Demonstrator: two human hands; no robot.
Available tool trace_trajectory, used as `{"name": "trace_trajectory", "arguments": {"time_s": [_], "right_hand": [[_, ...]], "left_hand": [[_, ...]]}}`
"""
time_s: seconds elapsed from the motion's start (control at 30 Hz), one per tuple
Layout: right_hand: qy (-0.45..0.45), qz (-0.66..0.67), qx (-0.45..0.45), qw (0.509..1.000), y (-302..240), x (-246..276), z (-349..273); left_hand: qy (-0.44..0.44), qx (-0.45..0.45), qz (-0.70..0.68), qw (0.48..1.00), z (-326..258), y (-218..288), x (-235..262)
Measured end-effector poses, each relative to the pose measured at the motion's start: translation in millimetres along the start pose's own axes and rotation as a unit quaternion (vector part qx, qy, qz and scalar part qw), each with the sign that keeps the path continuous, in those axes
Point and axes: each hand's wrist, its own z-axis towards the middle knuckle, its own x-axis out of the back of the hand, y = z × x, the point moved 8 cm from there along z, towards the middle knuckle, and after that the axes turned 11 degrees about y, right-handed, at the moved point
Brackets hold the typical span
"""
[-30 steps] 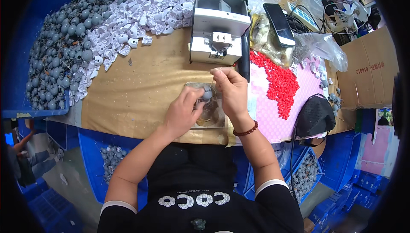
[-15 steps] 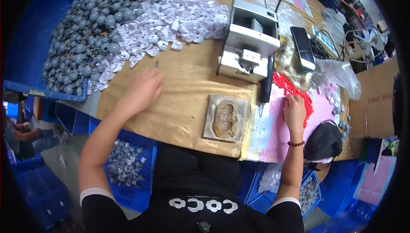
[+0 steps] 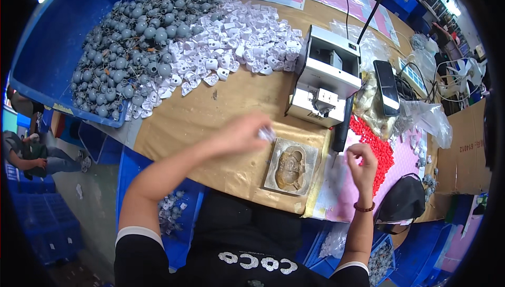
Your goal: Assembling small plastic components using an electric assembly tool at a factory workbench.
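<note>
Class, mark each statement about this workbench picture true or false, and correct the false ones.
1. The left hand holds a small white piece. True.
2. The grey round parts lie right of the white machine. False: they lie to its left.
3. The red beads lie on the pink mat. True.
4. The right hand rests on the carved block. False: it is off to the block's right.

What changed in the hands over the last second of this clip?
The left hand went out toward the white parts pile and has come back beside the worn block, a small white piece at its fingertips. The right hand left the block and now hovers near the red parts. Block and machine stayed put.
</note>
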Motion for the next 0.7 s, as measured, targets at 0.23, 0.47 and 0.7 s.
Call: {"name": "trace_trajectory", "arguments": {"time_s": [0.23,0.47,0.7], "right_hand": [[-0.105,0.112,0.194,0.969,-114,-78,-21],[-0.145,0.010,0.293,0.945,-116,-102,-41],[-0.151,-0.029,0.262,0.953,-117,-101,-43]], "left_hand": [[0.107,-0.182,0.089,0.973,-34,49,-71],[0.095,-0.163,-0.048,0.981,-21,35,-52],[0.430,-0.099,0.139,0.887,94,-68,168]]}}
